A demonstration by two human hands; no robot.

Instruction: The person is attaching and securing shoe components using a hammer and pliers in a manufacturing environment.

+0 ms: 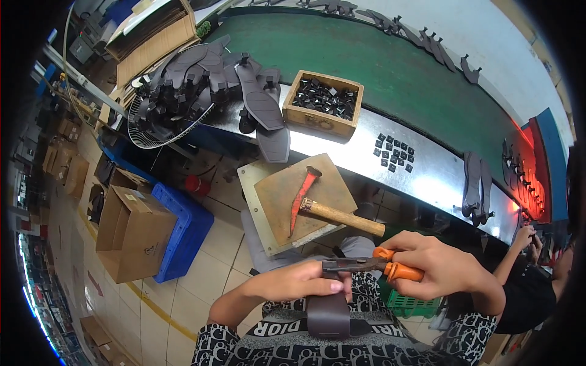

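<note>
My left hand (293, 283) is closed around a dark brown shoe sole (328, 318), held close to my body. In my right hand (438, 263) are pliers (405, 272) with orange handles, the fingers wrapped round the grips. The pliers' jaws reach to the sole's upper end, by my left fingers. Those fingers partly hide that end, so I cannot tell exactly what the jaws grip. Beyond my hands, a hammer (345, 218) with a red head and wooden handle lies on a brown board (268, 195).
A metal bench edge (427, 177) carries a wooden box (317, 124) of small black pieces, rows of black heel tips (394, 152) and two soles (473, 189). Soles heap over a wire basket (143, 131). Behind runs a green belt (256, 36). A co-worker's arm (510, 259) shows at right.
</note>
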